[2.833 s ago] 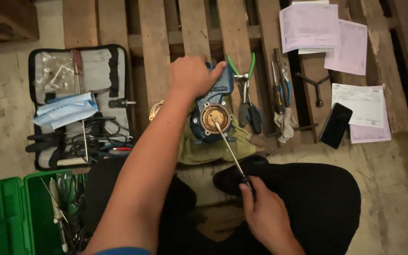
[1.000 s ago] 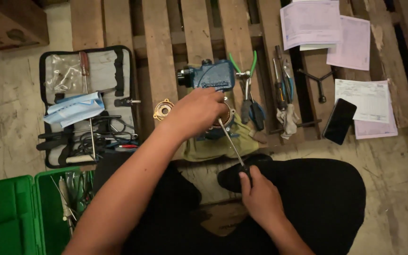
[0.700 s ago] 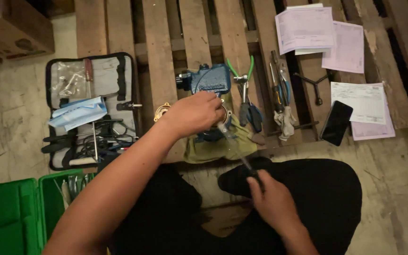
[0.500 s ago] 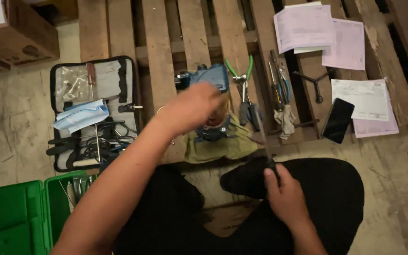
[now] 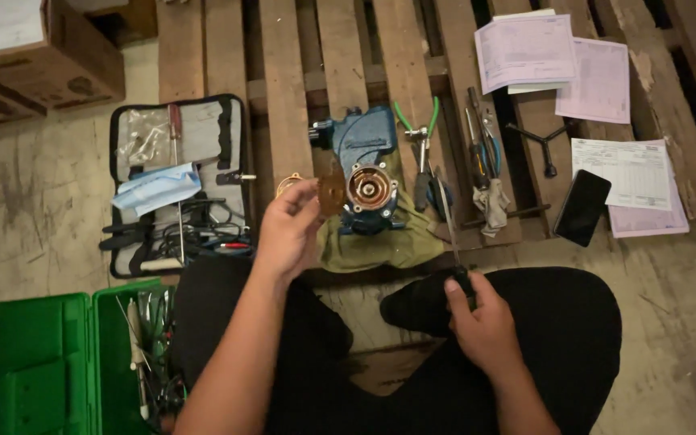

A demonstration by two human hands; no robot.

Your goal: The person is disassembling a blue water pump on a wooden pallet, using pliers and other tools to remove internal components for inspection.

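A blue pump body (image 5: 362,145) with an open round brass-coloured face (image 5: 371,188) rests on an olive cloth (image 5: 380,242) on a wooden pallet (image 5: 287,105). My left hand (image 5: 290,229) holds a thin brown disc (image 5: 331,193) just left of the pump's open face. My right hand (image 5: 481,322) grips the black handle of a long screwdriver (image 5: 447,217) over my lap, its shaft pointing up toward the pallet.
An open black tool pouch (image 5: 179,181) lies left. A green toolbox (image 5: 50,362) stands at lower left, cardboard boxes (image 5: 34,56) at upper left. Green-handled pliers (image 5: 419,153), other hand tools (image 5: 481,157), a black phone (image 5: 583,207) and papers (image 5: 573,60) lie right.
My left hand has lifted off the pump's face and drawn left with the brown disc. My right hand has pulled the screwdriver tip away from the pump, to the right.
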